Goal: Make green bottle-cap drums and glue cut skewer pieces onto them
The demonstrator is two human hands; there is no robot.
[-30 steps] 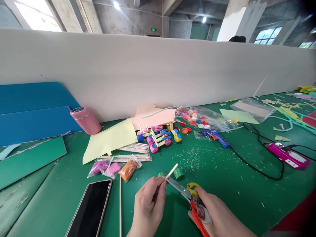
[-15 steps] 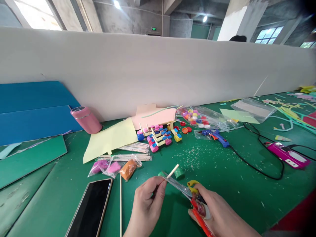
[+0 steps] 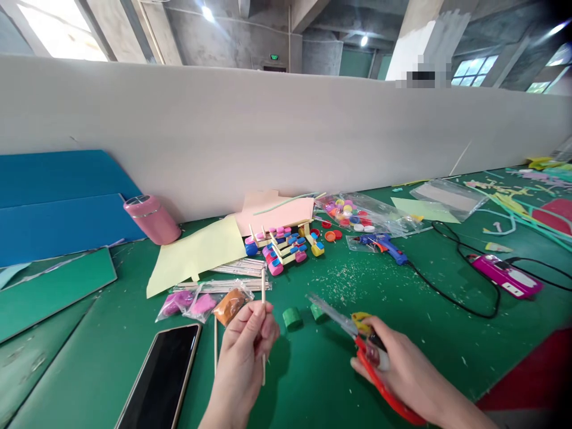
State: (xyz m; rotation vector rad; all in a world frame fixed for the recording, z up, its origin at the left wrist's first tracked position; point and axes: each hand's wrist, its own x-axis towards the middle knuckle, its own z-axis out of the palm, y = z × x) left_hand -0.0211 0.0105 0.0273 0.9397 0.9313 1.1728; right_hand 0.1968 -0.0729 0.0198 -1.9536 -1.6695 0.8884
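Clamping fingers of the left hand (image 3: pixel 248 342) around a wooden stick (image 3: pixel 263 286), just left of two green cylinders (image 3: pixel 292 319), and holding scissors (image 3: pixel 361 345) apart from it in the curled fingers of the right hand (image 3: pixel 402 360), looks to be readying the stick for trimming, needing, for any cut, blades brought squarely against it.

A white partition (image 3: pixel 286 131) backs the green table (image 3: pixel 429 322); beyond are a grey concrete wall (image 3: pixel 232 44), a lit lamp (image 3: pixel 208 13) and a window (image 3: pixel 474 70).
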